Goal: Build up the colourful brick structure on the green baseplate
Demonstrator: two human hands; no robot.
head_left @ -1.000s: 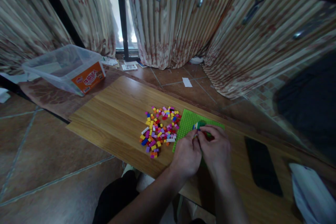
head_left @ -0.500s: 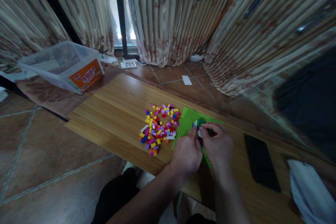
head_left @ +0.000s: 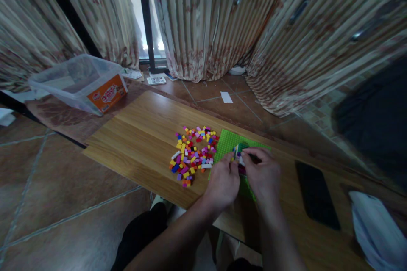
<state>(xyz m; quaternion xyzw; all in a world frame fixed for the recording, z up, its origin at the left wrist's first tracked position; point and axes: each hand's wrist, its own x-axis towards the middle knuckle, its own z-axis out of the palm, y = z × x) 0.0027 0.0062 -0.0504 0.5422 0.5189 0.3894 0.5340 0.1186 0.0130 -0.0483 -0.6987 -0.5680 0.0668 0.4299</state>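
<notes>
A green studded baseplate (head_left: 226, 144) lies on a wooden board (head_left: 143, 135). On it stands a small multicoloured brick build (head_left: 239, 151). My left hand (head_left: 223, 182) and my right hand (head_left: 262, 175) are side by side over the plate, fingers curled and pinched together at the build. Whether either holds a separate brick is hidden by the fingers. A pile of several small loose bricks (head_left: 192, 155) in yellow, pink, red, blue and purple lies just left of the plate.
A black phone (head_left: 316, 194) lies on the board to the right, with a white cloth (head_left: 375, 230) beyond it. A clear plastic box with an orange label (head_left: 81, 82) sits on the tiled floor at the far left. Curtains hang behind.
Both hands stay at the build, shifting slightly. The view has drifted a little.
</notes>
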